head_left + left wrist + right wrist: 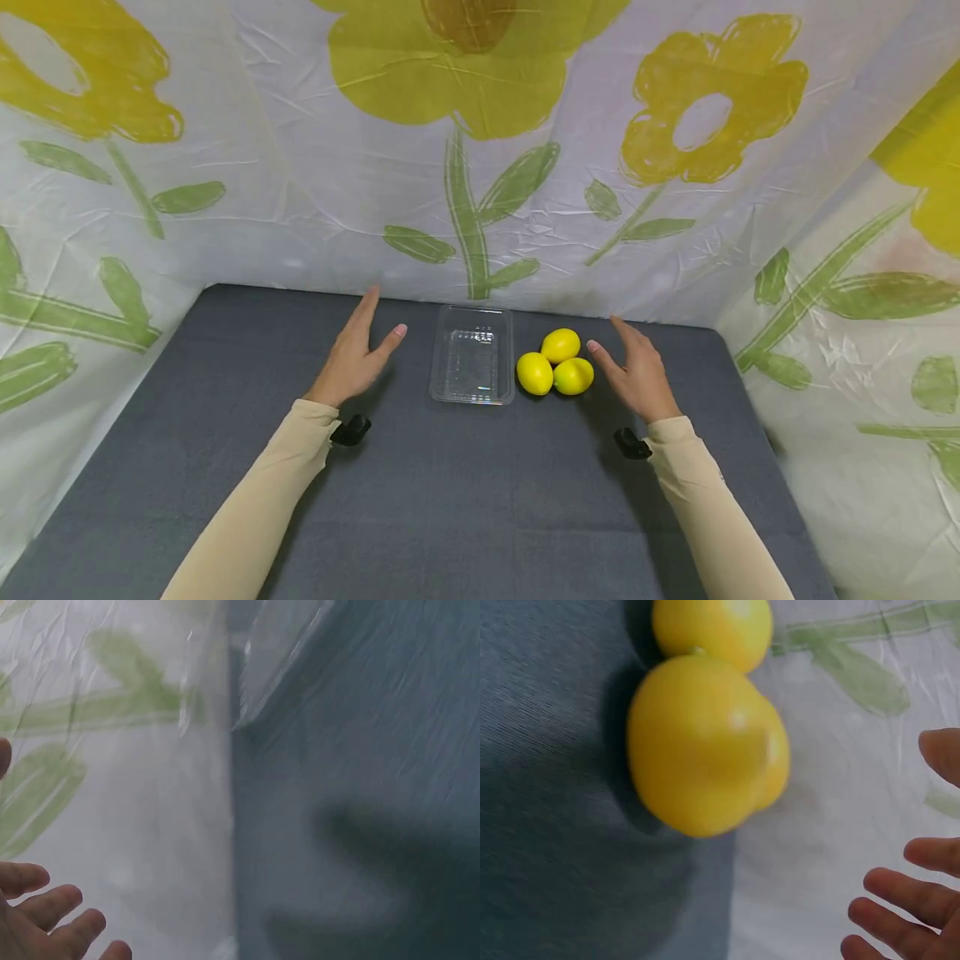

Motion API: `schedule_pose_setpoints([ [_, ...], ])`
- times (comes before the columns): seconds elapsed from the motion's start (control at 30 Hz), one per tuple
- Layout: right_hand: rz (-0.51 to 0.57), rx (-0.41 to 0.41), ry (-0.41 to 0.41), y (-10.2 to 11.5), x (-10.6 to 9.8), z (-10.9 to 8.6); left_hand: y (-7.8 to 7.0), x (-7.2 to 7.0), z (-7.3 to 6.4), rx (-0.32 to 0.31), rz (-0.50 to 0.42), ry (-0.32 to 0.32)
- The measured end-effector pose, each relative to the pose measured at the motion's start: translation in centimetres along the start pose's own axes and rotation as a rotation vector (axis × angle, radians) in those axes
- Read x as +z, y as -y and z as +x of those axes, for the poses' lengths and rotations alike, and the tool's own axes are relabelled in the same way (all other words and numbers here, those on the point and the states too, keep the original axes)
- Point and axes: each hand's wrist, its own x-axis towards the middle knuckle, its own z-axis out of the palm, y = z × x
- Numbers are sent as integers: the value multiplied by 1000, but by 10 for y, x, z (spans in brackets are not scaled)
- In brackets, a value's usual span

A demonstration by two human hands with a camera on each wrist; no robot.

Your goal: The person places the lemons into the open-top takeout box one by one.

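Note:
A clear plastic container (472,392) without a lid on it lies near the far edge of the table, between the two hands. Just to its right, three yellow lemons (535,373) sit in a tight cluster. My left hand (351,360) hovers left of the container, fingers extended and holding nothing. On the other side, my right hand (637,375) is held beside the lemons, its thumb near them but apart. In the right wrist view the lemons (697,742) partly overlap one another, with the fingers (907,896) spread. A corner of the container (277,652) shows in the left wrist view.
A dark grey cloth covers the table (450,500). Behind it and at both sides hangs a white curtain (300,192) printed with yellow flowers and green leaves. Small black devices (351,430) are worn at both wrists.

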Motion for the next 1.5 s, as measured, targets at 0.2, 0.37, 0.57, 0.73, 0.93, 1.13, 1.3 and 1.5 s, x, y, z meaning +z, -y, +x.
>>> schedule_pose_setpoints([
  [0.2, 55, 45, 34, -3, 12, -8, -4, 30, -9, -76, -88, 77],
  [0.37, 91, 65, 45, -5, 19, -12, -7, 51, -15, -113, -157, 129],
  [0.57, 110, 79, 61, -5, 23, -15, -8, 69, -21, -155, -214, 193],
  [0.73, 111, 83, 74, -5, 26, -18, -6, 82, -22, -176, -251, 188],
  [0.93, 116, 86, 79, -6, 29, -19, -4, 91, -24, -192, -309, 184],
  [1.13, 112, 85, 83, -5, 28, -19, 0, 96, -24, -172, -351, 199],
  [1.3, 110, 89, 92, -5, 29, -20, 3, 99, -23, -158, -375, 201],
  [1.5, 109, 89, 88, -5, 30, -20, 2, 99, -22, -151, -369, 194],
])
